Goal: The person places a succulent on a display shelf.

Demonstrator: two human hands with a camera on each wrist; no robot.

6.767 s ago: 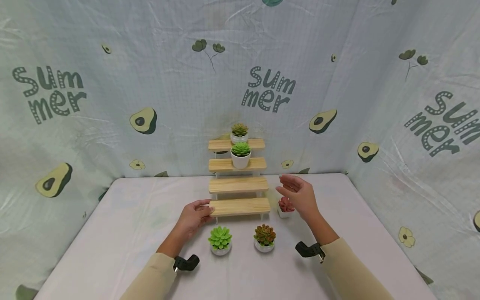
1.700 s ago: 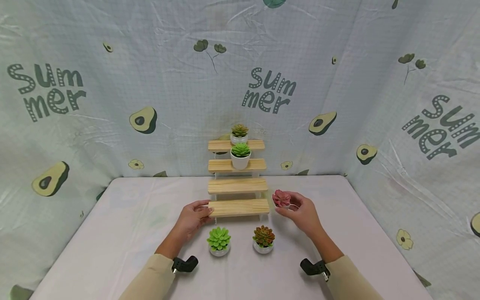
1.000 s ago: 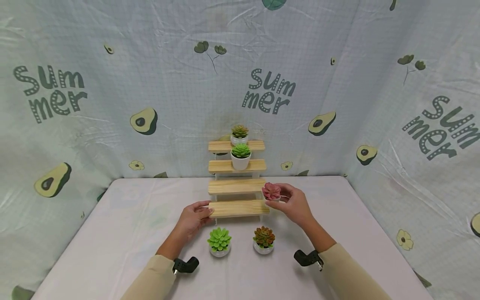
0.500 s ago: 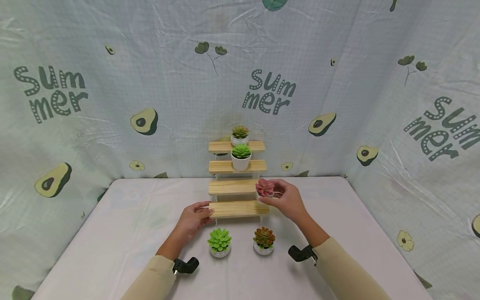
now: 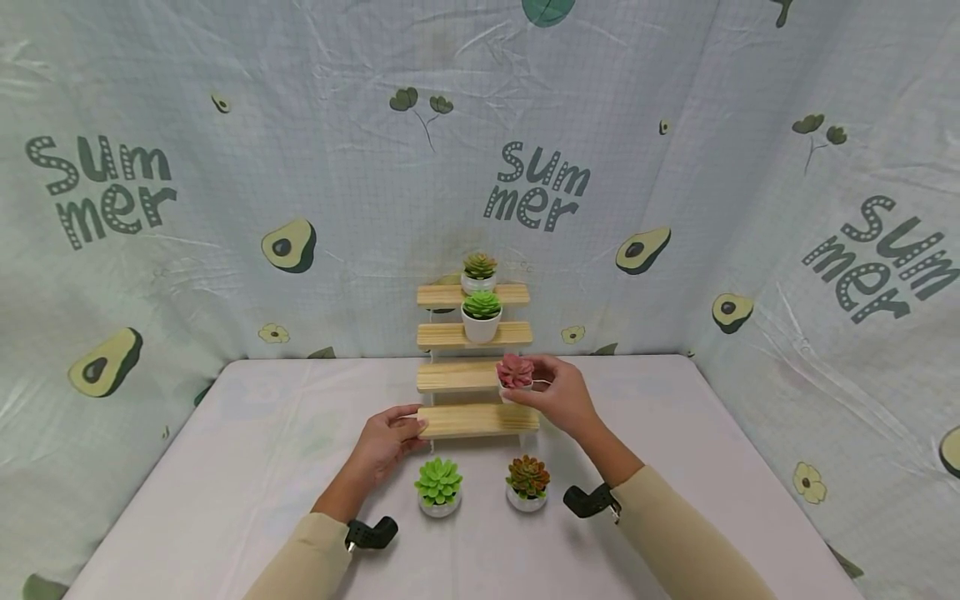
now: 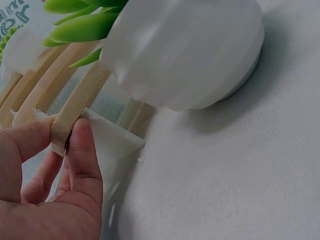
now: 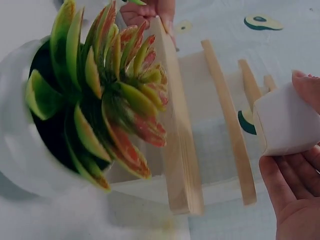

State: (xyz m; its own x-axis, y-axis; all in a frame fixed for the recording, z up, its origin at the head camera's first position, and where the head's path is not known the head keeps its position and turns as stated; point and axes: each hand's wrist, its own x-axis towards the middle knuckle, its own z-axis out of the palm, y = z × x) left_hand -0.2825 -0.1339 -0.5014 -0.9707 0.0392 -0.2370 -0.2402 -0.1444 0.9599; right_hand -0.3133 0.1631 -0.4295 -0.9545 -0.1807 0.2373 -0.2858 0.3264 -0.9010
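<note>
My left hand [image 5: 382, 442] pinches the left end of the lowest step of a stepped wooden plant stand [image 5: 477, 421]; the left wrist view shows thumb and fingers on the step's end [image 6: 75, 110]. My right hand [image 5: 564, 397] holds a small potted pink succulent [image 5: 515, 371] by its pot, in front of the right part of the second-lowest step. From the right wrist, its white angular pot [image 7: 285, 120] appears between thumb and fingers, apart from the steps. One green succulent [image 5: 482, 304] stands on the second step from the top, another succulent [image 5: 479, 267] on the top step.
In front of the stand, on the white-covered table [image 5: 300, 500], are a bright green succulent [image 5: 438, 481] at left and a reddish-green succulent [image 5: 528, 477] at right, both in white round pots. A printed cloth [image 5: 390, 183] hangs close behind the stand.
My right hand took hold of the pink succulent beside the stand, lifted it and carried it left to the second-lowest step. My left hand keeps its grip on the lowest step.
</note>
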